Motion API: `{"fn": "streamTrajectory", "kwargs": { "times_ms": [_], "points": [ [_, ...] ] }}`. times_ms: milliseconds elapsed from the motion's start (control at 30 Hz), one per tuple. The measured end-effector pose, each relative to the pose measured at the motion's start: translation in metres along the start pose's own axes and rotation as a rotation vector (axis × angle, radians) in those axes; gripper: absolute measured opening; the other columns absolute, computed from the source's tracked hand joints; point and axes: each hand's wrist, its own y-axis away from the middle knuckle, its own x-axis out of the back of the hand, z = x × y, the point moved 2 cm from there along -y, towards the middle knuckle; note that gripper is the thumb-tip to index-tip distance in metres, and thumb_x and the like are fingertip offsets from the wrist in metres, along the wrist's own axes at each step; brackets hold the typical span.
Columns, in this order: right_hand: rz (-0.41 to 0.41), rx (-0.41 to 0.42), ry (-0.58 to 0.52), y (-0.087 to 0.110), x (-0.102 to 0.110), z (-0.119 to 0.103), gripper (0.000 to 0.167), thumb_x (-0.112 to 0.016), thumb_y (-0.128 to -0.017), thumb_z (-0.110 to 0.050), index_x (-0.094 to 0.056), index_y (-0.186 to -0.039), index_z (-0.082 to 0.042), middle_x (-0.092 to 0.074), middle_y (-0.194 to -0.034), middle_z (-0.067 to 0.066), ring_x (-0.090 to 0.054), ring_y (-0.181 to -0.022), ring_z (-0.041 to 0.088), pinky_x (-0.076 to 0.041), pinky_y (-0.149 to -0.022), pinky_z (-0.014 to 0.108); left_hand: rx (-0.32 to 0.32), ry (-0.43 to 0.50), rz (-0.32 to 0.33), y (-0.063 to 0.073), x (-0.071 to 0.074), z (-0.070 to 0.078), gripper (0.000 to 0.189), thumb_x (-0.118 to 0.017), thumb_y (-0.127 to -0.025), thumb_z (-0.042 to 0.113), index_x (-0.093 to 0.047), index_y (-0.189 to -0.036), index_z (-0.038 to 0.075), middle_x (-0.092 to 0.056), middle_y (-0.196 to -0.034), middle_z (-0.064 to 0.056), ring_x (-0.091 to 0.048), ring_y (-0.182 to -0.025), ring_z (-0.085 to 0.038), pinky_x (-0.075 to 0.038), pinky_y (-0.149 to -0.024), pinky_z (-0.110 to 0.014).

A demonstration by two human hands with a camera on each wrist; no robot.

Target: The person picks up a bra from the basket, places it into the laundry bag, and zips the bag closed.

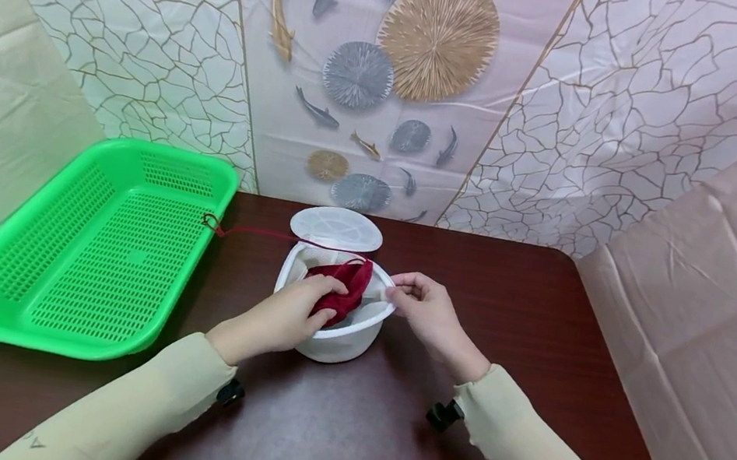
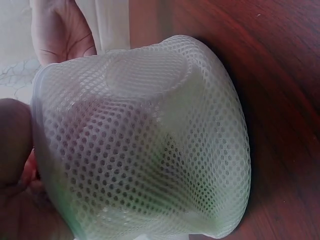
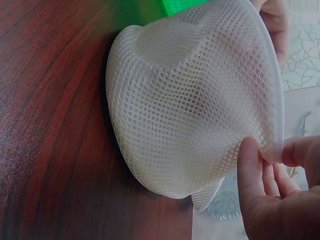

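A white mesh laundry bag point(image 1: 336, 351) stands upright on the table, its round lid point(image 1: 337, 228) folded back behind it. Inside the mouth lies a bunched dark-red cloth point(image 1: 339, 289) with a thin red cord point(image 1: 262, 232) trailing left over the rim. My left hand point(image 1: 289, 313) reaches over the near left rim and grips the cloth with thumb and fingers. On the right side, my right hand point(image 1: 430, 313) pinches the bag's zippered rim point(image 3: 272, 142) between thumb and fingers. In the left wrist view the mesh wall point(image 2: 145, 145) hides most of the cloth.
A large green plastic basket point(image 1: 214, 240) with slotted sides stands at the left, and the cord's looped end hangs over its right rim. Dark reddish-brown tabletop point(image 1: 507, 297) surrounds the bag. Patterned cloth walls point(image 1: 176, 38) close off the back and sides.
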Motion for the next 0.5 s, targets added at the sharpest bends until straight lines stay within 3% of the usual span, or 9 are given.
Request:
{"fn": "streamTrajectory", "kwargs": {
  "times_ms": [133, 300, 500],
  "points": [
    [-0.007, 0.011, -0.003, 0.0, -0.001, 0.0, 0.022, -0.065, -0.09, -0.006, -0.063, -0.109, 0.004, -0.065, -0.092, 0.014, -0.062, -0.077, 0.015, -0.054, -0.068, 0.027, -0.004, -0.017, -0.05, 0.003, -0.002, 0.0, 0.032, -0.068, -0.089, 0.011, -0.059, -0.12, 0.007, -0.06, -0.117, -0.007, -0.054, -0.112, -0.021, -0.042, -0.098, -0.037],
    [-0.01, 0.013, -0.004, 0.0, -0.001, 0.0, 0.022, -0.066, -0.09, -0.007, -0.063, -0.109, 0.004, -0.065, -0.092, 0.014, -0.062, -0.077, 0.015, -0.054, -0.068, 0.027, -0.013, -0.027, -0.033, 0.006, 0.003, 0.004, 0.033, -0.07, -0.088, 0.014, -0.061, -0.119, 0.009, -0.059, -0.116, -0.006, -0.054, -0.111, -0.019, -0.044, -0.096, -0.034],
    [-0.009, 0.009, -0.008, 0.0, -0.001, 0.0, 0.024, -0.066, -0.09, -0.007, -0.062, -0.111, 0.005, -0.064, -0.094, 0.016, -0.062, -0.079, 0.016, -0.055, -0.069, 0.027, 0.026, -0.079, -0.003, 0.008, 0.017, 0.009, 0.038, -0.071, -0.087, 0.021, -0.06, -0.123, 0.014, -0.057, -0.12, -0.002, -0.056, -0.108, -0.017, -0.047, -0.092, -0.034]
  ]
}}
